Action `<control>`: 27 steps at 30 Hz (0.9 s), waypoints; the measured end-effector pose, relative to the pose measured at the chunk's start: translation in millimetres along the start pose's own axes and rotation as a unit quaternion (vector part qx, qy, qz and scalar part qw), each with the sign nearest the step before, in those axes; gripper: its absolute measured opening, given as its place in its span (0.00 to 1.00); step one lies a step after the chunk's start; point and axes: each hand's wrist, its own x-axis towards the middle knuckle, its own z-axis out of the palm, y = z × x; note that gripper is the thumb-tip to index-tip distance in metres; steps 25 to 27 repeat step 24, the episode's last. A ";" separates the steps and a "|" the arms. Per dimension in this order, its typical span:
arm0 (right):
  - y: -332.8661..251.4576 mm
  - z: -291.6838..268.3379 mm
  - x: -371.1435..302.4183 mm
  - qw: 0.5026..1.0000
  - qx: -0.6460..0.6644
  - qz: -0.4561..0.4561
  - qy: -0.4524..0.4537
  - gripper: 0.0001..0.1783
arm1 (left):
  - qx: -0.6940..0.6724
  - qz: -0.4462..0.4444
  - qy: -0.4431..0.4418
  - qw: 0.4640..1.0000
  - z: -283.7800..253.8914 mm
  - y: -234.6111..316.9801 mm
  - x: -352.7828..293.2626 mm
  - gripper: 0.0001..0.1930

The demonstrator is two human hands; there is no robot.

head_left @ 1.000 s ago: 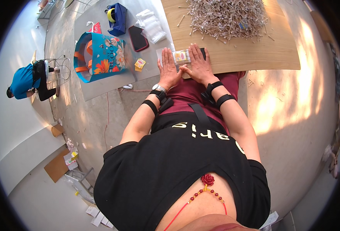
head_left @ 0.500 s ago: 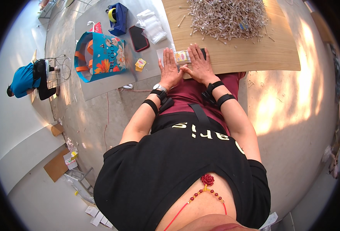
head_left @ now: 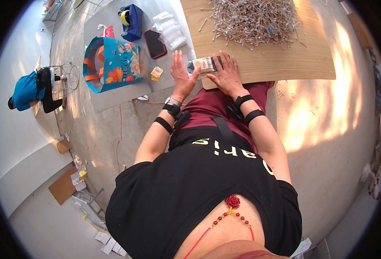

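Observation:
A flat pack of cotton swabs (head_left: 205, 64) with a small yellow and white label lies at the near left corner of the wooden board. Across its right end rests my right hand (head_left: 227, 77), fingers straight and spread, over a dark strip. My left hand (head_left: 182, 80) is raised off the pack's left end, flat, with nothing in it. Between that hand and the pack shows a shiny greyish bit of wrapping (head_left: 190, 68). Farther back on the board a large heap of loose cotton swabs (head_left: 255, 21) is piled up.
Left on the grey table stand a blue flowered bag (head_left: 117, 64) and a blue tape dispenser (head_left: 131, 23). A phone (head_left: 156, 44), clear plastic bags (head_left: 171, 30) and small yellow cards (head_left: 156, 73) lie nearby. A person in blue (head_left: 26, 90) sits far left.
My left hand has lifted away from the pack and shifted left. My right hand stays at the right end, its thumb moved off, leaving more of the pack showing.

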 end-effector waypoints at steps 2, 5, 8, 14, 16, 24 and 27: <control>5.2 -0.2 0.1 1.000 -0.004 0.009 0.025 0.45 | -0.041 0.035 0.045 0.998 -22.7 26.2 25.2 0.40; 8.9 0.9 4.5 0.996 0.034 0.013 0.078 0.34 | -0.056 0.081 0.111 0.989 -46.0 53.4 57.6 0.22; 6.6 -6.1 18.0 0.991 0.085 0.012 0.108 0.23 | 0.014 0.047 0.047 0.998 -43.3 34.3 64.9 0.17; 16.5 -20.4 49.8 0.988 0.129 -0.006 0.079 0.11 | 0.055 0.077 -0.037 0.995 -12.8 33.2 27.3 0.15; 19.0 -24.3 59.7 0.992 0.117 -0.020 0.049 0.10 | 0.060 0.090 -0.049 0.993 -7.6 37.1 12.6 0.15; 26.0 -33.5 87.0 0.991 0.090 -0.066 -0.069 0.07 | 0.060 0.006 -0.016 0.998 -7.3 25.5 5.9 0.23; 26.0 -33.5 87.0 0.991 0.090 -0.066 -0.069 0.07 | 0.060 0.006 -0.016 0.998 -7.3 25.5 5.9 0.23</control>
